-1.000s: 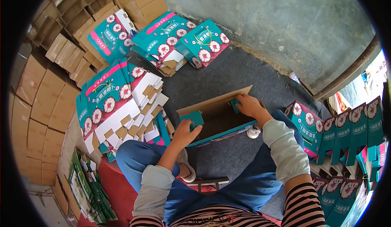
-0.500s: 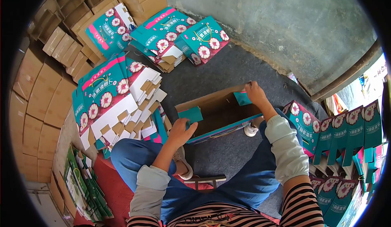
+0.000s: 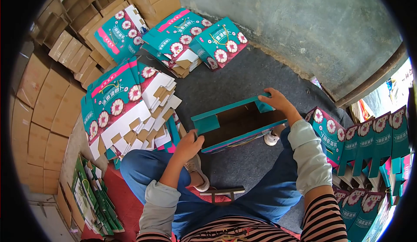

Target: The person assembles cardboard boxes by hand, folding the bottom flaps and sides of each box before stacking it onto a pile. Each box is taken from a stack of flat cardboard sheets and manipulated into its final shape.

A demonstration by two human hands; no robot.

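A teal printed carton (image 3: 236, 122) is held open in front of me above the grey floor, its brown inside facing up. My left hand (image 3: 190, 144) grips its near left end, just below a teal end flap (image 3: 206, 122). My right hand (image 3: 279, 103) holds the far right end, fingers on the small teal flap (image 3: 263, 106) there. Both sleeves are pale grey, and my knees in blue jeans are below the carton.
A tall stack of flat teal cartons (image 3: 126, 107) lies at my left. More flat cartons (image 3: 195, 42) rest by the concrete wall. Assembled teal boxes (image 3: 369, 138) stand at the right. Brown cardboard stacks (image 3: 52, 81) fill the left side. A small stool (image 3: 221, 193) is between my legs.
The carton's far long wall has come forward, so its teal edge now shows instead of brown. My right hand shifted from inside the box to its far right corner flap.
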